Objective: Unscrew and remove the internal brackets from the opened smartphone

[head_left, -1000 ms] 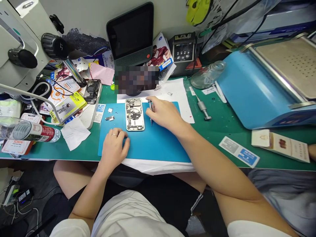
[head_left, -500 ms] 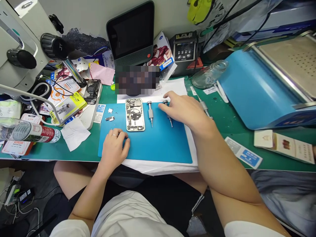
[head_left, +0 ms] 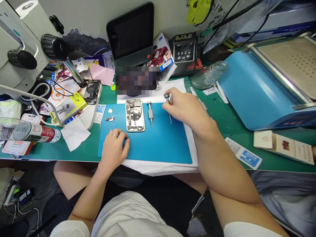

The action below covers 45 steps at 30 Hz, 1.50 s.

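In the head view, the right hand point(head_left: 181, 105) has its grip closed around a screwdriver point(head_left: 168, 107) over the far right part of the blue mat point(head_left: 158, 144). The left hand point(head_left: 115, 144) rests on the mat's near left part, fingers loosely curled, its grip narrow and holding nothing visible. The opened phone point(head_left: 135, 115) lies on the mat, far from the near edge, between small metal parts point(head_left: 110, 118) on the left and a second screwdriver point(head_left: 150, 113) just to the right. The mat lies on the green table point(head_left: 212, 144).
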{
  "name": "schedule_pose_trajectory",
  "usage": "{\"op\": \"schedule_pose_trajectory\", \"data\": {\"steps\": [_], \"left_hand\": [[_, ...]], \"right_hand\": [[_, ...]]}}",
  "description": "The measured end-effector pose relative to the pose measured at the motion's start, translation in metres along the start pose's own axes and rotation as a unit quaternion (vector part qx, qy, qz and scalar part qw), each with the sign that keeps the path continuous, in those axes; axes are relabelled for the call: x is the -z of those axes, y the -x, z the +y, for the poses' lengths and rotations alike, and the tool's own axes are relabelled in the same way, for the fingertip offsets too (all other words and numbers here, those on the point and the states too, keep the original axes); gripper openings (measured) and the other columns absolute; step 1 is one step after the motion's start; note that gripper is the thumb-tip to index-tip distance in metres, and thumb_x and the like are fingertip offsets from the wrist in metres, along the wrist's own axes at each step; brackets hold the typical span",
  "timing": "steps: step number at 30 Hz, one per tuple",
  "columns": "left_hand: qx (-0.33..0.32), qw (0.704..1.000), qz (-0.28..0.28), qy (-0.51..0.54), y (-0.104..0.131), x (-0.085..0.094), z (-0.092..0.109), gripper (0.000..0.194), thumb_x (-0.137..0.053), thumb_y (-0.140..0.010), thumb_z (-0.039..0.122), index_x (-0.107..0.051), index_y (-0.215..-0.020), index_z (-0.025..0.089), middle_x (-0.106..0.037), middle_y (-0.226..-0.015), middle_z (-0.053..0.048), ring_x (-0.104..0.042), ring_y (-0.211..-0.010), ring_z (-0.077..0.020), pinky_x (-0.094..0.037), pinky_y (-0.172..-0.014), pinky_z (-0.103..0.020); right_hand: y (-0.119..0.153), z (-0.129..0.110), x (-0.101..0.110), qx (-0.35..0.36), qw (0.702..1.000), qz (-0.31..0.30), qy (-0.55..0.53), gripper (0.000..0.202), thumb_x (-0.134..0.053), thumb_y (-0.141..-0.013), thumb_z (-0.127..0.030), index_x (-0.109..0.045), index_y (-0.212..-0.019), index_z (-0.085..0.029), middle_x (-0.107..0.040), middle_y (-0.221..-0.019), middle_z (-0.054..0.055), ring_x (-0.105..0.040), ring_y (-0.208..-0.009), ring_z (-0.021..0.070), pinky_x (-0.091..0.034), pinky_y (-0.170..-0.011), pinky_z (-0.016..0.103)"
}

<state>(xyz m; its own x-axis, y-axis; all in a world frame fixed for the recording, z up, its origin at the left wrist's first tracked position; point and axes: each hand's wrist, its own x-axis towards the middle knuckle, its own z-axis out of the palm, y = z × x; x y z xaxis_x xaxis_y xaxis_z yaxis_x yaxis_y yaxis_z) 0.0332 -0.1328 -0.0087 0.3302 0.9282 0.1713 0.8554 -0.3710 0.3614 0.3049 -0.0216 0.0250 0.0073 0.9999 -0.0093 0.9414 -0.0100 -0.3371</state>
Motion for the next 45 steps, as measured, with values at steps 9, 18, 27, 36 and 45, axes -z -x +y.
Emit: {"op": "schedule_pose_trajectory", "data": {"steps": [9, 18, 27, 36, 45], "left_hand": [[0.001, 1.0, 0.003, 0.024, 0.002, 0.001, -0.001, 0.015, -0.051, -0.106, 0.032, -0.061, -0.103, 0.021, -0.065, -0.105, -0.007, -0.059, -0.094, -0.024, -0.047, -0.082, -0.039], [-0.011, 0.997, 0.029, 0.066, 0.003, 0.001, -0.004, 0.025, -0.042, -0.11, 0.032, -0.062, -0.1, 0.021, -0.067, -0.093, -0.005, -0.059, -0.087, -0.021, -0.045, -0.078, -0.036], [-0.022, 0.995, 0.06, 0.082, 0.004, -0.001, -0.005, 0.022, -0.045, -0.109, 0.027, -0.059, -0.093, 0.021, -0.063, -0.085, -0.003, -0.055, -0.08, -0.0193, -0.042, -0.073, -0.034], [-0.02, 0.989, 0.072, 0.128, 0.008, 0.0, -0.005, 0.027, -0.048, -0.108, 0.025, -0.058, -0.084, 0.021, -0.062, -0.075, 0.0, -0.051, -0.069, -0.0155, -0.038, -0.067, -0.031], [-0.067, 0.995, 0.035, 0.071, 0.009, -0.001, -0.003, 0.04, -0.05, -0.106, 0.029, -0.051, -0.067, 0.02, -0.053, -0.06, 0.002, -0.045, -0.059, -0.014, -0.033, -0.062, -0.031]], "right_hand": [[0.014, -0.03, -0.024, 0.152, 0.889, 0.04, -0.431, 0.032, -0.057, -0.092, -0.032, -0.052, -0.123, -0.025, -0.06, -0.075, -0.003, -0.058, -0.062, 0.0149, -0.048, -0.059, 0.028], [0.033, -0.053, -0.061, 0.284, 0.791, -0.023, -0.542, 0.026, -0.067, -0.098, -0.034, -0.051, -0.117, -0.026, -0.07, -0.098, 0.001, -0.071, -0.082, 0.012, -0.06, -0.073, 0.026], [0.039, -0.057, -0.06, 0.293, 0.755, -0.054, -0.585, 0.025, -0.066, -0.099, -0.032, -0.05, -0.117, -0.028, -0.073, -0.097, 0.001, -0.074, -0.084, 0.0128, -0.063, -0.075, 0.027], [0.039, -0.057, -0.059, 0.276, 0.763, -0.081, -0.579, 0.038, -0.07, -0.096, -0.038, -0.057, -0.13, -0.029, -0.076, -0.1, 0.002, -0.076, -0.086, 0.015, -0.066, -0.076, 0.029], [0.04, -0.063, -0.069, 0.338, 0.816, 0.031, -0.468, 0.005, -0.065, -0.098, -0.026, -0.061, -0.102, -0.026, -0.078, -0.11, 0.004, -0.078, -0.098, 0.0181, -0.068, -0.083, 0.033]]}}
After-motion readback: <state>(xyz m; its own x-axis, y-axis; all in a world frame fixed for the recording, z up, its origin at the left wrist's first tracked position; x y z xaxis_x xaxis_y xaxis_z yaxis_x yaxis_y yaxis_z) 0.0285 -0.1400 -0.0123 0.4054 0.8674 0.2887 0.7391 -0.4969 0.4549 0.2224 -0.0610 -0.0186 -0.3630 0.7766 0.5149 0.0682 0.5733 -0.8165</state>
